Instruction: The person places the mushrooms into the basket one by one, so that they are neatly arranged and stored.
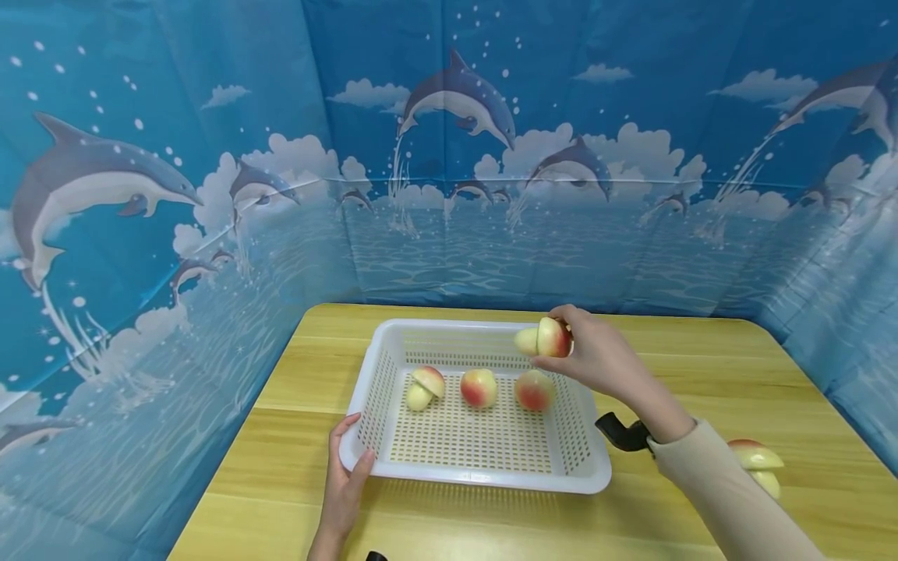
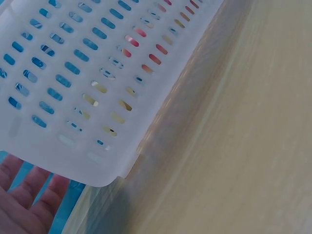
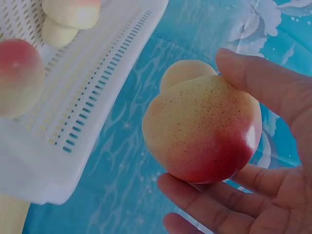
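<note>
In the head view a white perforated plastic basket (image 1: 491,477) stands on the wooden table. My left hand (image 1: 344,487) grips its front left corner, thumb over the rim; some of its fingers (image 2: 46,200) show beside the basket wall in the left wrist view. Above the basket's back right corner, my right hand (image 1: 596,351) holds a toy mushroom (image 3: 204,126) with a red-and-yellow cap, thumb on one side and fingers on the other. Inside the basket lie a mushroom (image 1: 426,386) with its stem showing and two rounded red-and-yellow pieces (image 1: 479,388), their stems not visible.
Another toy mushroom (image 1: 754,456) lies on the table (image 1: 281,436) at the right, partly behind the right sleeve (image 1: 730,491). A black strap-like piece (image 1: 620,432) is at the right wrist. A blue dolphin-print curtain (image 1: 449,234) surrounds the table's back and sides.
</note>
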The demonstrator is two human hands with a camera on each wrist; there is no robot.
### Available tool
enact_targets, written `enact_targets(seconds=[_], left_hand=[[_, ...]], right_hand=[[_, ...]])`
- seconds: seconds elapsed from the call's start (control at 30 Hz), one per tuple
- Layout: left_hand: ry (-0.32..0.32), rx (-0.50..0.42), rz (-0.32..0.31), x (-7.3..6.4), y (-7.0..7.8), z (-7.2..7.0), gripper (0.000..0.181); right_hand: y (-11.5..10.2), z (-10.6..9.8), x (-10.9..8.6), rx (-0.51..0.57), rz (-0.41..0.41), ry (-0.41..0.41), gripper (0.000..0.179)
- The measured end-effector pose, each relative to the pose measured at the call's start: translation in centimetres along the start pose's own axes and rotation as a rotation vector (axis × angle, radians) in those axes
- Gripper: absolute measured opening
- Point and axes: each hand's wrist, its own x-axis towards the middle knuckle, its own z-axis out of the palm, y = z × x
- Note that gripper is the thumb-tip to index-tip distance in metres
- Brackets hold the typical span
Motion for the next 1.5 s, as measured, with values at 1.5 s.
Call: enact_targets(seconds=[1.5], left_hand=[[-0.013,-0.016,0.022,-0.1,0.1,-0.1,0.05]], right_hand=[[-6.8,6.8,4.4,0.005,-0.209,-0.118,0.064]])
